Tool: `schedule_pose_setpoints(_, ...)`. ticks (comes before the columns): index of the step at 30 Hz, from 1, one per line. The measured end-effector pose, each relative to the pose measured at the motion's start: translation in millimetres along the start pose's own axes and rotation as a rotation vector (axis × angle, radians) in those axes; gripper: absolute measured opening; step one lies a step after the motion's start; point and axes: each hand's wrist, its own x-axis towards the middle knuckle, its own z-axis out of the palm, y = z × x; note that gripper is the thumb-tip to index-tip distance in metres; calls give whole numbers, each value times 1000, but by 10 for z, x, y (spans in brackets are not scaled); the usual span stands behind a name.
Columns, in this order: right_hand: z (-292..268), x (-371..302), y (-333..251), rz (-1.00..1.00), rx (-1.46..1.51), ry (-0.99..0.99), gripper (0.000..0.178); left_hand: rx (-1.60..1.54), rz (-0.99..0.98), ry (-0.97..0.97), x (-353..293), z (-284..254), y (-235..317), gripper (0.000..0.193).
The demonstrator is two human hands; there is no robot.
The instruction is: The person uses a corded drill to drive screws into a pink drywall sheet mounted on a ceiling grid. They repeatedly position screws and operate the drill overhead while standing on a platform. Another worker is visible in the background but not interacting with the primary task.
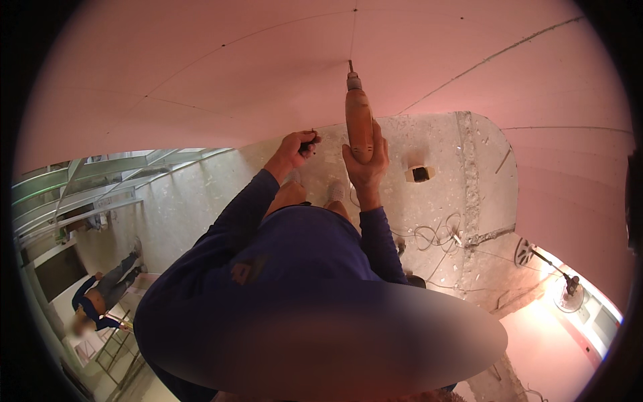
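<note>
So a huge pink wall (pixel 268 80) is filling the 12 o'clock side, smooth and matte, thin dark lines and dots crossing it. Below it a grey concrete floor (pixel 429 141) is spreading out, scuffed and gritty, a rough strip running through it. Pale metal framing (pixel 100 177) is lining the room at 9 o'clock, a co-worker (pixel 107 295) is showing at 8, and a round fan (pixel 568 295) is sitting at 4. The orange, rounded drill (pixel 360 120) is pointing up at 1 o'clock, the right hand (pixel 368 167) wrapping its fingers around the rear end. At 11 o'clock the left hand (pixel 293 151) is curling narrowly around some small dark thing (pixel 308 143); the fingers are covering too much to tell what. Whether the skinny bit (pixel 350 65) is touching the wall, can't tell. A big blur is hiding stuff at 6.
</note>
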Motion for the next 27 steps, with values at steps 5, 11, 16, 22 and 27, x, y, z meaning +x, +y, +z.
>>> schedule_pose_setpoints(5,-12,62,75,-106,-76,3,90,-23,15,-5,-34,-9,-22,6)
schedule_pose_setpoints(11,-38,61,153,-169,-217,-19,89,-39,33,11,-74,-51,-57,6)
schedule_pose_setpoints(16,-243,194,320,-481,-640,-9,89,-59,60,-3,-173,-113,-70,6)
schedule_pose_setpoints(22,-417,46,306,-119,-105,-95,87,-38,113,45,-295,-101,-50,7)
schedule_pose_setpoints(27,-567,-410,73,362,350,-224,87,-100,158,27,-218,-14,40,12)
